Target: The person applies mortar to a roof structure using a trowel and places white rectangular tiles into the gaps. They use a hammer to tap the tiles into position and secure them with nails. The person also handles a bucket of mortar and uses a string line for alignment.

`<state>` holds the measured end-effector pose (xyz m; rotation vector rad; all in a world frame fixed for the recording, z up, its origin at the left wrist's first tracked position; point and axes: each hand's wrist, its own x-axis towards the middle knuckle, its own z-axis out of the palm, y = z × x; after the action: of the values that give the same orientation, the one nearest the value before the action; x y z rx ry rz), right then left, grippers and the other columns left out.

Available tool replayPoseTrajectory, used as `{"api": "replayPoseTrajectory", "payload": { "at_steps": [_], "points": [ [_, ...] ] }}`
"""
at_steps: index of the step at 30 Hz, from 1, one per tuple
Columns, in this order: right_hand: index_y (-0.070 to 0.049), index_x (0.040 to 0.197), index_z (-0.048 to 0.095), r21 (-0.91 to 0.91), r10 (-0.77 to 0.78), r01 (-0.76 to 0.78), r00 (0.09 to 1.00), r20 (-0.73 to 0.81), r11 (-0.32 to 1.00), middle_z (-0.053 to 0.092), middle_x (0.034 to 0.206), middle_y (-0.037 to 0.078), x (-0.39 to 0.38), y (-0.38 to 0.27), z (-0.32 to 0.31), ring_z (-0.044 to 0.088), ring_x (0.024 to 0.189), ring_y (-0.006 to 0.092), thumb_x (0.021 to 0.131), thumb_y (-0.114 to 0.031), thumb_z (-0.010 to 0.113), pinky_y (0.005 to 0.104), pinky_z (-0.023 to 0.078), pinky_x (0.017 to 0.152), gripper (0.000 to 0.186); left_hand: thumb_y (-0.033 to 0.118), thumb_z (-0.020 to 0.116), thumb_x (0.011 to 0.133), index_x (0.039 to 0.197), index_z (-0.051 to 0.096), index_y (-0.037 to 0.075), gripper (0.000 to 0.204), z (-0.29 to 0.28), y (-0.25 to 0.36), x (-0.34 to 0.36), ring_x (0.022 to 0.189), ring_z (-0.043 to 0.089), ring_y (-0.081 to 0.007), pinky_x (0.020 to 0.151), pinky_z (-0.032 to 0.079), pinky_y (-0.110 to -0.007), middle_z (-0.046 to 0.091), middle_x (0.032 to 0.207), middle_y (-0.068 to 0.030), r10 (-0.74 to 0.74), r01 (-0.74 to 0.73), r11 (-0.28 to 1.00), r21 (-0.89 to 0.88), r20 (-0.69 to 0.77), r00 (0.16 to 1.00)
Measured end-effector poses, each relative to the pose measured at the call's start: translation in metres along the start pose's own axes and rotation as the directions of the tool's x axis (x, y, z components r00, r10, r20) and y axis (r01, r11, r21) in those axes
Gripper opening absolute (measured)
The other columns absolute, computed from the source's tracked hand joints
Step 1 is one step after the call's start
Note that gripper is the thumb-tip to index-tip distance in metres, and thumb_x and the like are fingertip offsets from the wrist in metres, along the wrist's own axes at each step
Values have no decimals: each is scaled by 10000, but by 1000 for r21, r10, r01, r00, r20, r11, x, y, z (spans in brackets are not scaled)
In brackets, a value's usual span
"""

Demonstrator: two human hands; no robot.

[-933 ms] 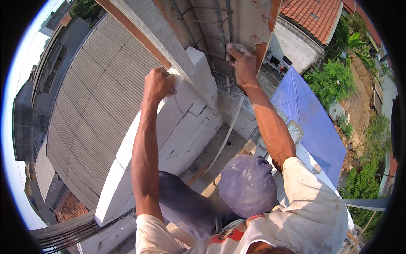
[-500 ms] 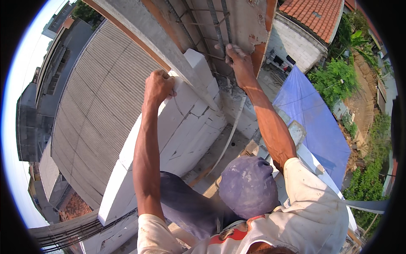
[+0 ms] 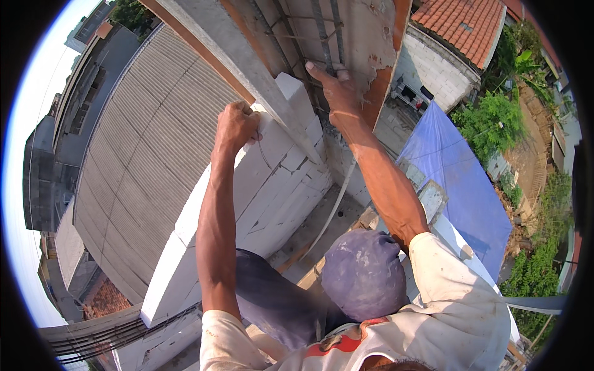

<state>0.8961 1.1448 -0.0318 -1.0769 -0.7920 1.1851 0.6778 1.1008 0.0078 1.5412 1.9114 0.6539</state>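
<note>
My left hand (image 3: pixel 237 128) is closed in a fist at the top of the white block wall (image 3: pixel 210 213), beside the edge of a long grey board (image 3: pixel 247 68). A thin wire (image 3: pixel 265 159) trails from this fist down the wall's face. My right hand (image 3: pixel 339 96) reaches into the column form (image 3: pixel 368 37), its index finger stretched out and apart from the other fingers. It lies at the upright ribbed steel bars (image 3: pixel 322 28), which are joined by cross ties. What its palm touches is hidden.
Below my arms are my bent knees in dark trousers (image 3: pixel 365 275). A pale hose or strip (image 3: pixel 331 219) curves down beside the wall. Left lies a corrugated roof (image 3: pixel 148 161); right hangs a blue tarp (image 3: pixel 455 185), with the ground far below. Several thin bars (image 3: pixel 111 337) run at lower left.
My right hand has loosened from its curled grip at the bars and stretched out its index finger, shifting slightly lower. My left fist stays at the wall top.
</note>
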Motion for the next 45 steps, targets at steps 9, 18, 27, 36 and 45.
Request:
{"api": "replayPoseTrajectory", "payload": {
  "at_steps": [9,18,27,36,45],
  "points": [
    [10,986,766,-380,-242,225,970,4,897,727,749,77,22,27,-25,655,670,165,871,-349,777,365,515,675,377,50,618,911,858,679,-61,138,-2,-4,-1,617,753,-207,572,621,-316,719,696,-156,23,-23,999,-23,4,1000],
    [-12,1045,782,-662,-430,383,897,101,644,741,769,34,29,48,-37,583,646,67,957,-408,766,290,475,599,405,143,654,922,959,729,-53,213,-2,-8,-1,656,763,-228,692,608,-356,740,713,-158,21,-21,999,36,-3,1000],
    [14,1005,727,-400,-444,419,895,32,815,692,815,120,10,38,-46,649,839,189,964,-436,748,354,517,750,452,196,604,908,997,746,-49,296,2,-7,1,719,775,-265,793,601,-368,750,708,-171,76,-73,988,133,-16,997],
    [20,967,707,-364,-305,515,811,499,776,703,761,104,-112,68,-9,616,673,131,953,-264,778,339,511,606,293,176,660,916,943,717,-28,213,8,-7,-1,644,750,-197,624,595,-338,724,718,-119,40,-36,994,103,-44,998],
    [-20,944,684,-305,-206,383,852,482,872,635,707,23,-95,116,-11,557,638,104,1000,-182,705,290,468,599,173,147,650,925,981,735,-72,241,20,-8,-7,635,764,-246,724,613,-366,716,621,-154,124,-96,978,185,-146,981]
  ]
}}
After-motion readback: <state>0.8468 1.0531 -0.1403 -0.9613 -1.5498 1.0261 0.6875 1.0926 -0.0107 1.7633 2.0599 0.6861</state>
